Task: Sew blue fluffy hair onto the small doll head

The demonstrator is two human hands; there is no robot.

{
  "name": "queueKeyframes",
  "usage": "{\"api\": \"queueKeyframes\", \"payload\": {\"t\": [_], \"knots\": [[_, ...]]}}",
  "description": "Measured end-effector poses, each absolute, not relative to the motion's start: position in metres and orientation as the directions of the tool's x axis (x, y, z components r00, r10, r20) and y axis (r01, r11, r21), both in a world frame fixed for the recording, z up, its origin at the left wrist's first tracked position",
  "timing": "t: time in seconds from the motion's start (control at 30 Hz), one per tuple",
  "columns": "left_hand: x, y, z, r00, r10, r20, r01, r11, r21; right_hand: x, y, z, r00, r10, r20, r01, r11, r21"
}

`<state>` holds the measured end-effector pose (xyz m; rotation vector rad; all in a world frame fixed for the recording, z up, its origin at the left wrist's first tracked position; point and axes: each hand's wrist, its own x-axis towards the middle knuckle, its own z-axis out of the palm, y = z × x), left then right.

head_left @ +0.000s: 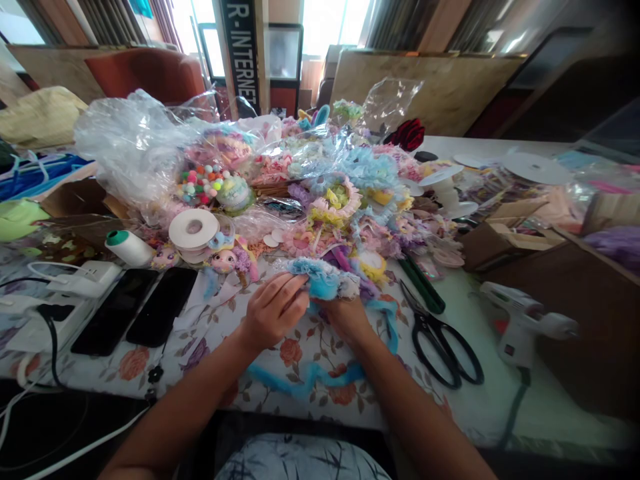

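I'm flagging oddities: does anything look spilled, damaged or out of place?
Nothing clearly spilled or damaged stands out. The heap of frilly trimmings beyond the left hand and right hand looks untidy, with crumpled clear plastic among it.

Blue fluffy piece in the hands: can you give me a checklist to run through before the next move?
1. Blue fluffy piece held: ok, left hand and right hand both on it.
2. Blue strip clear of the right forearm: cannot tell; the forearm crosses it in view, any contact hidden.
3. Scissors within reach: looks ok, lying to the right of the right hand.
4. Glue gun heated: cannot tell from the picture.
5. Free space just beyond the hands: not ok; a pile of trims crowds it.
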<state>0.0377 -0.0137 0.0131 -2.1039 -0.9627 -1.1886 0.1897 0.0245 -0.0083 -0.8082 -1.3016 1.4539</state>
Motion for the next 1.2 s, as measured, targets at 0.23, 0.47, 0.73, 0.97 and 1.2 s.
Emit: {"api": "queueKeyframes", "payload": {"t": [0.23,0.47,0.73,0.97,1.2], "knots": [[0.037,-0.014,0.013,0.351,0.271,0.896,0.777,-0.619,-0.118,0.188,0.022,-0.007,-0.276,0.952,0.136,-0.158,0.094,-0.983],[0.036,-0.012,0.01,0.27,0.338,0.902,0.79,-0.613,-0.007,0.185,0.019,-0.01,-0.176,0.984,0.028,-0.162,-0.001,-0.987],[0.033,-0.003,0.001,0.078,0.636,0.767,0.758,-0.538,0.369,0.193,0.023,-0.001,-0.11,0.981,0.161,-0.016,0.16,-0.987],[0.026,0.006,-0.002,-0.189,0.88,0.435,0.339,-0.357,0.87,0.193,0.02,-0.002,-0.061,0.986,0.157,0.127,0.164,-0.978],[0.034,0.008,-0.007,-0.1,0.993,0.062,-0.168,-0.078,0.983,0.191,0.014,-0.002,-0.037,0.886,0.463,0.463,0.426,-0.777]]}}
